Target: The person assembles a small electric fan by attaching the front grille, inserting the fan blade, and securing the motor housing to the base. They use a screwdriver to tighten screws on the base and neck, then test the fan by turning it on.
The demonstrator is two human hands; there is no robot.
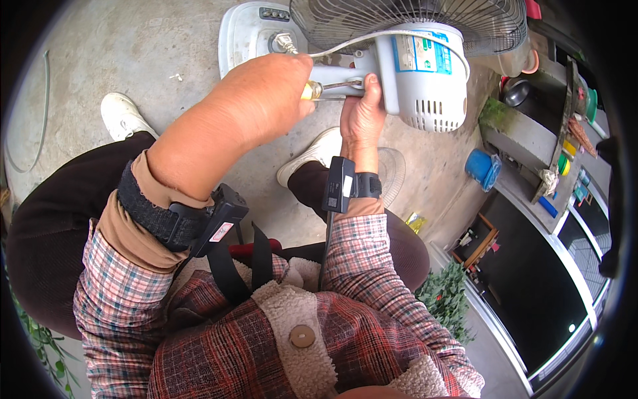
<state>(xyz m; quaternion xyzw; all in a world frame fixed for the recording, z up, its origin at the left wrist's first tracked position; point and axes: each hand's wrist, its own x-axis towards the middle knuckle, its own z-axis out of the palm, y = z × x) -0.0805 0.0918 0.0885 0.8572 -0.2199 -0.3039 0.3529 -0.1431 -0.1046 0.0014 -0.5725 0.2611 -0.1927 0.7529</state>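
A white electric fan with a ribbed motor housing (435, 100) lies at the top of the view, its wire grille (412, 20) behind the housing. My left hand (276, 86) is closed around the yellow handle of a screwdriver (311, 90). The metal shaft points right, its tip at the joint where the pole meets the housing. My right hand (362, 123) grips this neck from below, its thumb up beside the screwdriver's tip. The white base (232, 33) with push buttons rests on the concrete. A white plug (286, 43) and its cord loop across the pole and housing.
My white shoes (123, 114) stand on the concrete floor, my knees to either side. At right are a blue bucket (482, 167), a mossy concrete trough (518, 126) and a green potted plant (446, 299). A thin hose (45, 113) lies at far left.
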